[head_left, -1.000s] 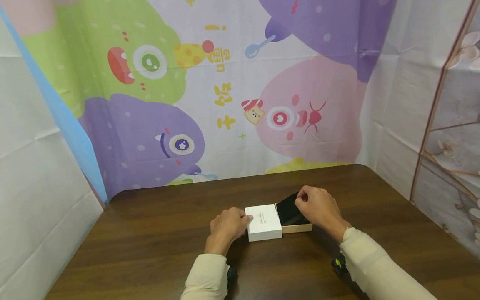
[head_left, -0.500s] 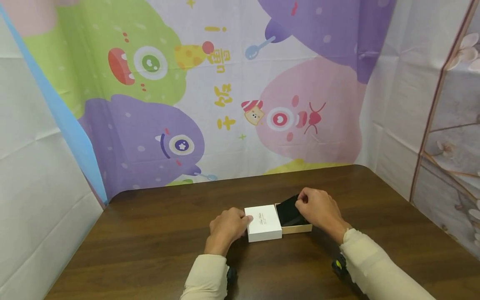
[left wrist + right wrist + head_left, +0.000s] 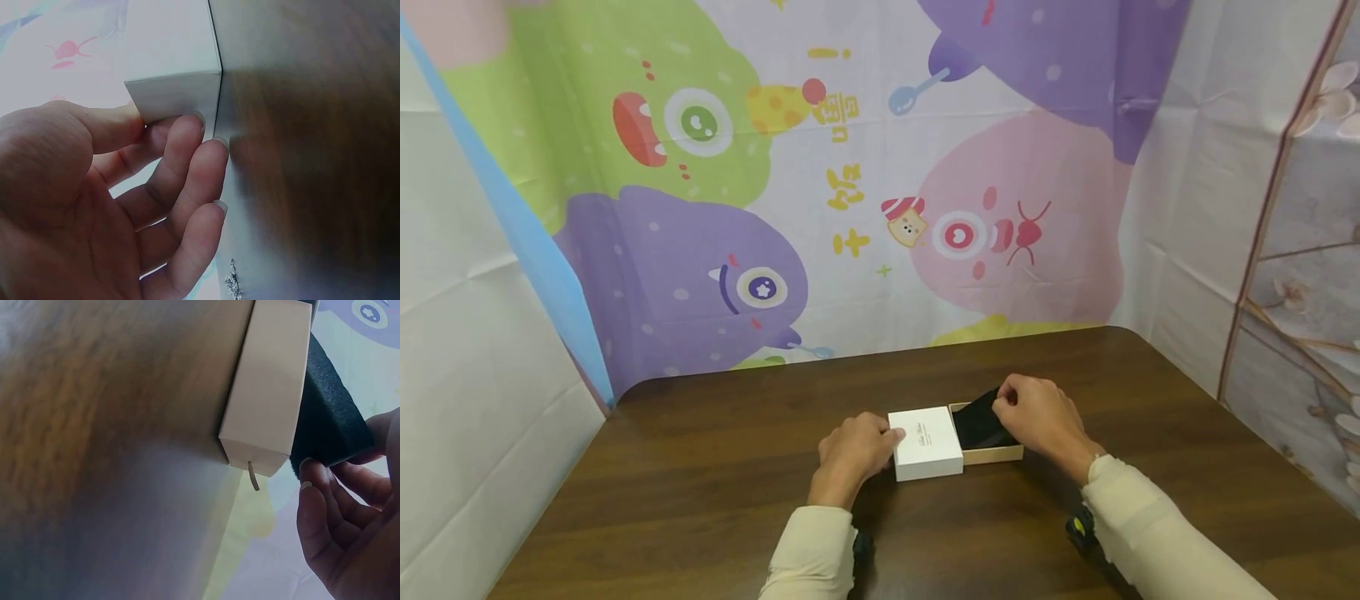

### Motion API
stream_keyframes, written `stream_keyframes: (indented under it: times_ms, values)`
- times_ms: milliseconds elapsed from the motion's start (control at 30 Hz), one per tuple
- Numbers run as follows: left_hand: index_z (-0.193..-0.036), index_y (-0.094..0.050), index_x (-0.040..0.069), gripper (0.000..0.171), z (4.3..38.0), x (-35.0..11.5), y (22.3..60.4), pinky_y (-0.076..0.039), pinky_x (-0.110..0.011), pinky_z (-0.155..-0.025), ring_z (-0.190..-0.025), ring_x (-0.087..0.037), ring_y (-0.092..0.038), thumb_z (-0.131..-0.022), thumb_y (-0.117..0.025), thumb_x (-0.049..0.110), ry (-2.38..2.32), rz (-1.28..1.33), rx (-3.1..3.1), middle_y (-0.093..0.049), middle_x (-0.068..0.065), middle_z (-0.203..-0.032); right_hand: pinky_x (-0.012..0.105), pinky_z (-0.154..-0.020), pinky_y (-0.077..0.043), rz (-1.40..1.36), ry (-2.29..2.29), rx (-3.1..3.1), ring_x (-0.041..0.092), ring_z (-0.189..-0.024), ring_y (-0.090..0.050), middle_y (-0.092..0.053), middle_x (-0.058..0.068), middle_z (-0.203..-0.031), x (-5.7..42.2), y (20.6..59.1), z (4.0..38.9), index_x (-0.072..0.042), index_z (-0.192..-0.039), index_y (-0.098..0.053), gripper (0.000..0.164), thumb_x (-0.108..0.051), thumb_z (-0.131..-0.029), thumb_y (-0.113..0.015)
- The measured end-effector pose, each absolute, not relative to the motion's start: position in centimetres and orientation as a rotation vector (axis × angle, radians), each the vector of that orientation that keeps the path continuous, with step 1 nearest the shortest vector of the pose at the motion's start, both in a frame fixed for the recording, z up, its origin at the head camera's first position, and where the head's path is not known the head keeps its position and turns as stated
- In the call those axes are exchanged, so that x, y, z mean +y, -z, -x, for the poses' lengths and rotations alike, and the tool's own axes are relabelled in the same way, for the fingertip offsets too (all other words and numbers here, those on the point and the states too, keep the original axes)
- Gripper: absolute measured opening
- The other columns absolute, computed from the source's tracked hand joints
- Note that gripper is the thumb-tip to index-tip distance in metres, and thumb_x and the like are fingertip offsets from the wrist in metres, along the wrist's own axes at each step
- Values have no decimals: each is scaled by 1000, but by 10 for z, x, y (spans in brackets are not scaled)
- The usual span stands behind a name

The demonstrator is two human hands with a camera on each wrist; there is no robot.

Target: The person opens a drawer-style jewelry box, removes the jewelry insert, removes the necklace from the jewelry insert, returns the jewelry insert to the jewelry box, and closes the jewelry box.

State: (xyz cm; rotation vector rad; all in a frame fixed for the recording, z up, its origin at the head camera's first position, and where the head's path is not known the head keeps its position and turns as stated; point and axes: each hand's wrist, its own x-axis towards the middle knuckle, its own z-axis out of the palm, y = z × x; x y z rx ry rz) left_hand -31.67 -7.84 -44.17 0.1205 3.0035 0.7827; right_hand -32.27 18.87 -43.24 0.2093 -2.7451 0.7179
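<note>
A small white box sleeve (image 3: 931, 454) with dark lettering lies on the brown table, its tan drawer (image 3: 994, 456) pulled out to the right. My left hand (image 3: 853, 450) holds the sleeve at its left end, thumb on the near edge and fingers curled at the side. In the drawer is a black foam pad (image 3: 979, 423), tilted with its far right corner raised. That corner is pinched between the thumb and fingers of my right hand (image 3: 1040, 415). In the right wrist view the foam (image 3: 331, 409) rises above the drawer wall, where a short ribbon tab (image 3: 253, 477) sticks out. The drawer's inside beneath the pad is hidden.
The dark wood table (image 3: 715, 467) extends around the box on all sides. Behind it hangs a cloth (image 3: 865, 317) printed with cartoon monsters, and pale panels stand at left and right. A black wrist device (image 3: 1081, 527) sits under the right sleeve.
</note>
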Motion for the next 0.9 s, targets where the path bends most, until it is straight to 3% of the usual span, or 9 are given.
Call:
stream_keyframes:
  times_ms: [900]
  values:
    - [-71, -66, 22, 34, 317, -79, 442, -38, -43, -66, -63, -18, -53, -99, -60, 42, -782, -125, 3003, -59, 3, -61, 35, -56, -43, -196, -727, -2795, 16, -61, -53, -61, 0, -77, 191, 437, 321, -10, -92, -69, 11, -19, -91, -63]
